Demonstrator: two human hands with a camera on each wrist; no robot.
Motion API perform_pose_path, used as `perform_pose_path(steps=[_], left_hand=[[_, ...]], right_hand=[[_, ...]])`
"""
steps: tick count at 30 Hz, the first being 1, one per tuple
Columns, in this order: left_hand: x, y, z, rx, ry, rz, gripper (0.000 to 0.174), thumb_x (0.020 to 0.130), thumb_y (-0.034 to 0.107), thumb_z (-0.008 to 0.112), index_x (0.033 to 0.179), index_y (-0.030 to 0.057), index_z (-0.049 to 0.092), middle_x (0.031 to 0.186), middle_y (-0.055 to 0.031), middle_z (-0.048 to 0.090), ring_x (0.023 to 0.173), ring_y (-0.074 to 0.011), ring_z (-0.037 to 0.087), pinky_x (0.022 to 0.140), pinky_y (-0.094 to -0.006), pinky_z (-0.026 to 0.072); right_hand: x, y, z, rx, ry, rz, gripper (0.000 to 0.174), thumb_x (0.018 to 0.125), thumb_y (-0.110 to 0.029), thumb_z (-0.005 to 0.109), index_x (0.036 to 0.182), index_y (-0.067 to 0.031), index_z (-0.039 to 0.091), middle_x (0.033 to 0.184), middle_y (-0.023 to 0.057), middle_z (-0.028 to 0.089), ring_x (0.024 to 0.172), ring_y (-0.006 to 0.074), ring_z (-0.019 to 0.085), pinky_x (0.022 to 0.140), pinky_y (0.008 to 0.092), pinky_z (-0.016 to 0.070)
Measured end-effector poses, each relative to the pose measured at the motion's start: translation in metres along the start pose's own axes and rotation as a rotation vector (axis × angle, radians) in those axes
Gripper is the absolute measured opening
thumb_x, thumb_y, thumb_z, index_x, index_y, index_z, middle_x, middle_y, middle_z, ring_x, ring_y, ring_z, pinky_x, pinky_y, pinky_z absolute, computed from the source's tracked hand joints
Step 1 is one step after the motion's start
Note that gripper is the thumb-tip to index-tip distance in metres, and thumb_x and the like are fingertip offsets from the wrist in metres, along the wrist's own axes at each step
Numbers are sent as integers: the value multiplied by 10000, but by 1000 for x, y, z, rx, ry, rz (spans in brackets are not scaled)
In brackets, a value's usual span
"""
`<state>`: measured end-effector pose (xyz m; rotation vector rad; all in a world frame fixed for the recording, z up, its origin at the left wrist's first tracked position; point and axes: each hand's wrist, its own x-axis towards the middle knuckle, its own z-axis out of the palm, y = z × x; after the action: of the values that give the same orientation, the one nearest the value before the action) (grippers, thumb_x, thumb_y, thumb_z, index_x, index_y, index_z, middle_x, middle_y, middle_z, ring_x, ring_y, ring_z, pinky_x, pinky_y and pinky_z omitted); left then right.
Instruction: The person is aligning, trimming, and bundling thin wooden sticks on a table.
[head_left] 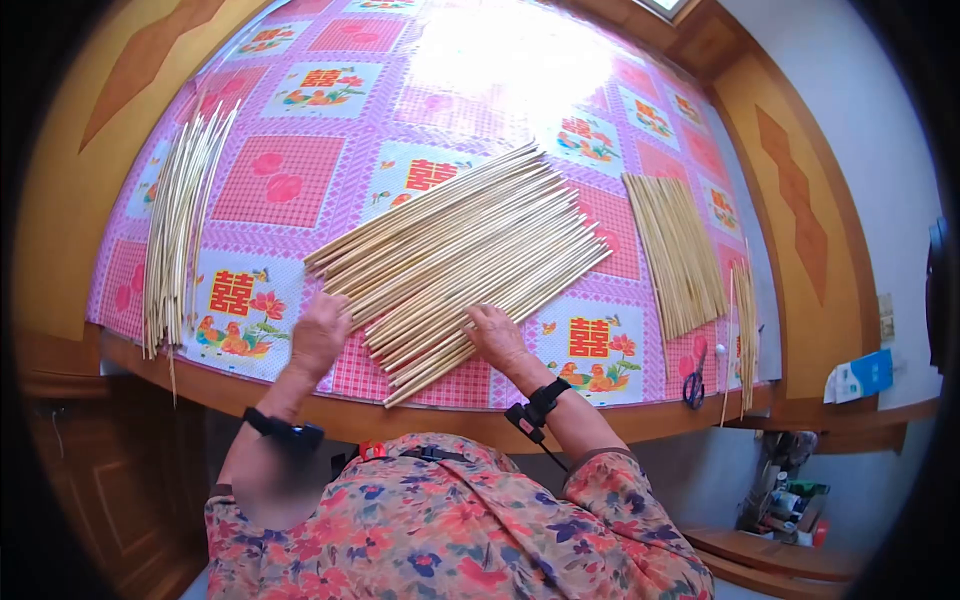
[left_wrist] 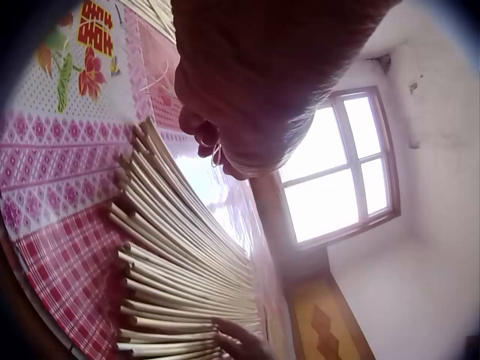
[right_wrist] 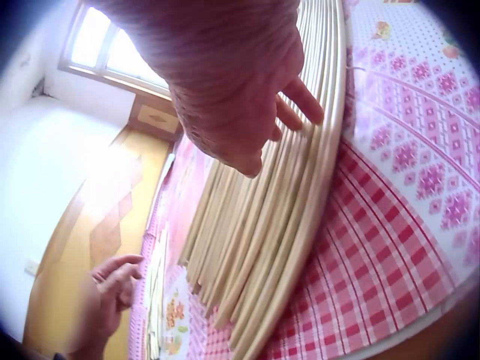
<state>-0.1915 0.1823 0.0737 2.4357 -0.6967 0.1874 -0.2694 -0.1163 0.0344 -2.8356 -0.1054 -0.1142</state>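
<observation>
A wide layer of pale, thin stalks (head_left: 460, 250) lies slantwise on the patterned tablecloth, side by side with uneven near ends. My right hand (head_left: 495, 335) rests on the right part of this layer, and in the right wrist view its fingers (right_wrist: 304, 101) extend loosely over the stalks. At the left near ends of the layer is my left hand (head_left: 322, 325), its fingers bent. A thin pale loop (left_wrist: 217, 155) shows at those fingers in the left wrist view; I cannot tell whether they pinch it.
A loose bundle of stalks (head_left: 185, 220) lies at the left. On the right are a flat row of stalks (head_left: 680, 255), a few thin loose ones (head_left: 743, 320) and scissors (head_left: 693, 388) near the table's front edge. Pink-and-white cloth (head_left: 280, 185) covers the table.
</observation>
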Motion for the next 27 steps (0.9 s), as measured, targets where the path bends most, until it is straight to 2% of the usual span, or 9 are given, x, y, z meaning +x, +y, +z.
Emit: perform_pose_path(steps=[2, 4, 5, 11, 16, 19, 24, 26, 27], left_hand=[[7, 32, 23, 44, -245, -8, 289, 777, 179, 570, 1015, 36, 490, 927, -125, 500, 801, -311, 567, 665, -408, 468], [12, 52, 41, 94, -298, -14, 347, 769, 198, 582, 1051, 33, 463, 933, -141, 488, 799, -323, 570, 663, -414, 474], [16, 55, 48, 141, -357, -15, 406, 762, 217, 594, 1087, 31, 436, 938, -158, 476, 796, -334, 572, 660, -421, 480], [36, 41, 84, 256, -411, -146, 564, 754, 208, 591, 1220, 26, 329, 1000, -191, 441, 766, -346, 582, 634, -453, 486], [45, 37, 93, 238, -395, -113, 574, 754, 180, 557, 1254, 45, 310, 1051, -209, 418, 765, -362, 574, 650, -464, 484], [72, 33, 84, 246, -488, -141, 546, 784, 157, 511, 1282, 87, 298, 1109, -229, 393, 817, -411, 549, 689, -485, 468], [76, 28, 106, 391, -392, -98, 483, 777, 116, 498, 1237, 65, 361, 1035, -210, 448, 778, -382, 565, 640, -440, 492], [61, 38, 109, 212, -220, 133, 447, 769, 122, 513, 1192, 40, 399, 967, -188, 480, 729, -339, 578, 614, -412, 495], [49, 52, 108, 200, -274, 126, 435, 768, 135, 527, 1175, 33, 411, 956, -183, 484, 721, -324, 580, 611, -408, 493]], right_hand=[[16, 8, -28, 248, -149, 235, 310, 752, -163, 558, 1057, -108, 550, 1071, 145, 537, 1012, 319, 501, 832, 447, 410], [26, 54, -19, -124, 260, 72, 291, 778, -142, 510, 1064, -122, 557, 1063, 130, 555, 1026, 317, 502, 854, 431, 387], [30, 87, -12, -230, 270, 114, 346, 792, -203, 516, 1131, -134, 521, 1158, 148, 505, 1095, 325, 455, 889, 431, 361], [-1, 145, -14, -244, 52, 252, 534, 800, -387, 523, 1261, -151, 394, 1290, 186, 369, 1208, 325, 321, 932, 472, 301], [-47, 121, -15, -323, 41, 344, 561, 778, -380, 558, 1246, -113, 402, 1227, 188, 420, 1148, 341, 367, 890, 451, 334], [-70, 97, -27, -362, -44, 346, 512, 749, -352, 592, 1172, -97, 460, 952, 133, 514, 936, 282, 469, 738, 418, 381], [-93, 76, -47, -283, -216, 343, 376, 727, -323, 620, 1014, -101, 521, 901, 117, 517, 856, 265, 505, 690, 412, 394], [-82, 74, -54, -200, -404, 369, 349, 738, -286, 617, 1016, -97, 523, 883, 128, 525, 832, 282, 518, 699, 420, 406], [-67, 71, -58, -199, -319, 337, 308, 765, -270, 590, 1001, -80, 535, 915, 133, 534, 873, 291, 515, 732, 420, 403]])
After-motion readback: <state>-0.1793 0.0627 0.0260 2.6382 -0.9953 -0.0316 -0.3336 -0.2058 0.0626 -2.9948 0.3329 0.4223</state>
